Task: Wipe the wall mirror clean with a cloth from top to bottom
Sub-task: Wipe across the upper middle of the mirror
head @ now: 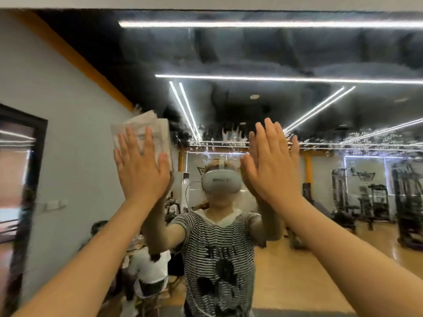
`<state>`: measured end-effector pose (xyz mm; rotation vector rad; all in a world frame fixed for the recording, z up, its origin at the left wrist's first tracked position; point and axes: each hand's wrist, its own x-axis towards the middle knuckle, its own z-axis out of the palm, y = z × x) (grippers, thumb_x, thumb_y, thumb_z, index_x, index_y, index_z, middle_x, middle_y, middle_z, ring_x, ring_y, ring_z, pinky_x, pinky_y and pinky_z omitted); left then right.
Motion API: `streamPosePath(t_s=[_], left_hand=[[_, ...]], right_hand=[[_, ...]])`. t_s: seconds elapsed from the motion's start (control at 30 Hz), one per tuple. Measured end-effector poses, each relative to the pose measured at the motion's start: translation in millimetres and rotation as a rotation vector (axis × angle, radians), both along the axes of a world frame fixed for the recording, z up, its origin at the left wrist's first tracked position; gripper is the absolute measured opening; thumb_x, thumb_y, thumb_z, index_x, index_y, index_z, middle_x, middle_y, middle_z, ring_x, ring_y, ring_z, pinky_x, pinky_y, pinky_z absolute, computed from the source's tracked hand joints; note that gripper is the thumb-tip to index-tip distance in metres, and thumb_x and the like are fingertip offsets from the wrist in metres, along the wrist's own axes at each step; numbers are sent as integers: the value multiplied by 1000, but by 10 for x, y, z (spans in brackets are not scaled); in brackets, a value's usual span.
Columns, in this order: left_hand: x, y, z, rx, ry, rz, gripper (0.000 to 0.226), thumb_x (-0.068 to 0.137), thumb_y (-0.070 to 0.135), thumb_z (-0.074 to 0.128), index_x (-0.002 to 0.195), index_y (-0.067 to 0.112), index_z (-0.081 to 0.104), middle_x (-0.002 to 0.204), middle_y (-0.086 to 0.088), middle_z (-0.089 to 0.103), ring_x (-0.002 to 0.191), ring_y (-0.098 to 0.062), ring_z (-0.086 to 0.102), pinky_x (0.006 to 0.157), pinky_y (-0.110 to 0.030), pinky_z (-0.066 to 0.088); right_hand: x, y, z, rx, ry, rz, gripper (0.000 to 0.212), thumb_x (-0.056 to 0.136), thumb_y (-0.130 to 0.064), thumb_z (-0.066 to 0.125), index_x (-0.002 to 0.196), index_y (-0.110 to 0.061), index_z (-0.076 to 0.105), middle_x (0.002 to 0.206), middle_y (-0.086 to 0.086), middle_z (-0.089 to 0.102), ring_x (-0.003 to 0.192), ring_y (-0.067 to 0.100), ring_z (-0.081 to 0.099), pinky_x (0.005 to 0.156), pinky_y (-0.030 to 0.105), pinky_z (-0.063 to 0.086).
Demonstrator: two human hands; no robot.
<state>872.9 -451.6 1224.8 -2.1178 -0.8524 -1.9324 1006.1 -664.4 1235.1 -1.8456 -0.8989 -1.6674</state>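
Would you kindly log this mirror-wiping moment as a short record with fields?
surface: wall mirror, droplets and streaks across its middle band
cloth: pale folded cloth, flat against the glass
left hand: left hand presses the cloth with straight fingers
right hand: right hand open, flat at the glass, holding nothing
reflection: person in a striped shirt, headset

The cloth (146,131) is pale grey-white with faint creases. The mirror (251,53) reflects a black ceiling crossed by white light strips. A band of white droplets and streaks runs across the glass near mid-height. The reflected shirt (219,255) is black-and-white striped with black blotches on the chest; the headset (220,181) is white. The wall (68,124) is light grey, edged in orange. The floor (297,271) is tan.
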Motion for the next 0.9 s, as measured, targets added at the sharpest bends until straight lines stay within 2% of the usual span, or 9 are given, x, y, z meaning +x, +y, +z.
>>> streamPosePath(t_s=[0.1,0.2,0.43,0.57,0.67,0.8,0.9], left_hand=[[11,9,-5,-12,6,-1,62,101,34,35,156,19,10,161,-19,2,148,-37,1,118,-49,1],[2,-3,12,-11,1,3,63,98,39,25,156,19,12,161,-19,4,148,-37,3,118,-49,2],[-104,18,53,-25,85,-26,73,89,47,22,155,16,11,161,-19,1,147,-37,-1,118,-50,-1],[-86,26,136,9,19,-12,72,90,45,23,152,8,18,158,-25,9,146,-40,4,118,-53,2],[105,-244,129,-74,-35,15,75,91,48,16,154,8,11,160,-25,3,148,-39,-1,117,-52,-4],[574,-800,183,106,87,-4,76,91,54,6,155,14,0,161,-21,-3,148,-35,-6,113,-47,-13],[616,-813,209,177,195,-12,78,85,60,-3,151,21,-19,160,-16,-17,147,-29,-19,111,-41,-22]], right_hand=[[152,-305,56,34,85,-31,67,99,-44,35,154,-9,19,162,11,13,150,26,6,116,46,-4],[274,-449,89,31,160,-50,72,100,-46,39,155,-12,9,163,8,1,150,22,-4,117,47,-8],[480,-407,53,86,132,-15,77,93,-58,25,155,-13,17,163,6,9,150,21,2,118,47,-4],[500,-416,54,90,121,-10,78,92,-59,22,155,-14,15,163,5,7,150,20,0,117,44,-8],[495,-400,39,102,114,-9,77,92,-58,22,155,-13,15,163,6,8,150,21,1,116,44,-8],[502,-387,27,99,101,-27,76,94,-58,22,155,-14,15,163,5,8,150,20,0,116,42,-8],[506,-410,36,92,112,-18,76,93,-59,23,155,-15,14,163,4,7,149,19,-1,115,40,-10]])
